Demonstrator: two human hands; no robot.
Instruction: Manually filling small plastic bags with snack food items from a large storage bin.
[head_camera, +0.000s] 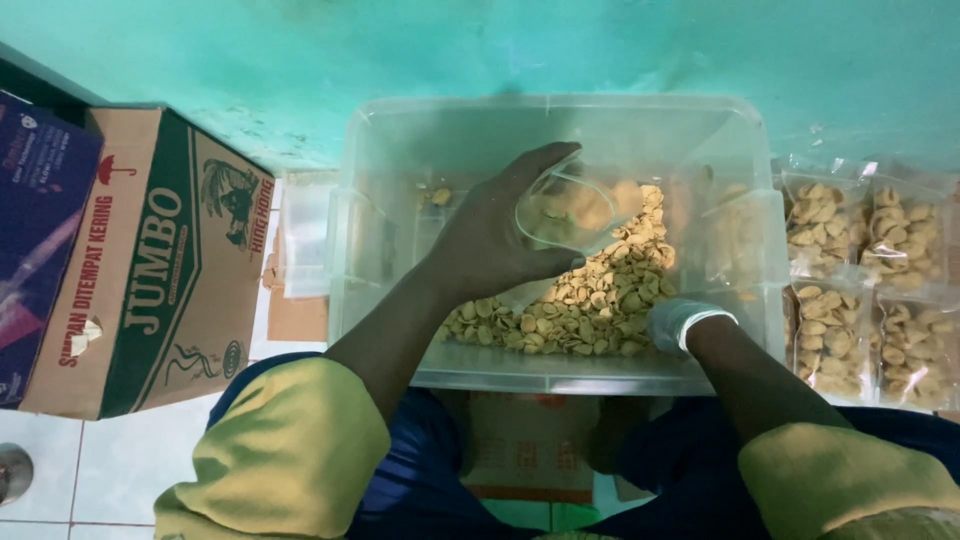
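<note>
The clear plastic bag (565, 212) sits inside the transparent plastic tub (400, 140), just above the heap of pale yellow shell-shaped crackers (590, 300); its mouth faces the heap, and a few crackers show through its film; the left hand (495, 240) grips the bag from the left, fingers curled over its upper edge and thumb beneath, so the film is pinched between them. The right hand (685, 322) reaches into the tub from the lower right; it wears a thin translucent glove and is seen only through the tub wall, buried at the edge of the heap; whether its fingers are spread or pressed together cannot be told. Both forearms enter over the near rim of the tub; the sleeves (290, 440) are yellow-green and rolled up above the elbow.

The crackers cover the right and near part of the tub floor; the far left part holds only a few stray pieces. To the right of the tub, touching its side, lie filled clear packets (870, 280) of the same crackers in overlapping rows. To the left of the tub stands a brown and green cardboard box (150, 270), with a dark purple carton (40, 230) beside it; a stack of flat empty bags (305, 235) lies between box and tub. The tub stands against a turquoise wall (500, 50).
</note>
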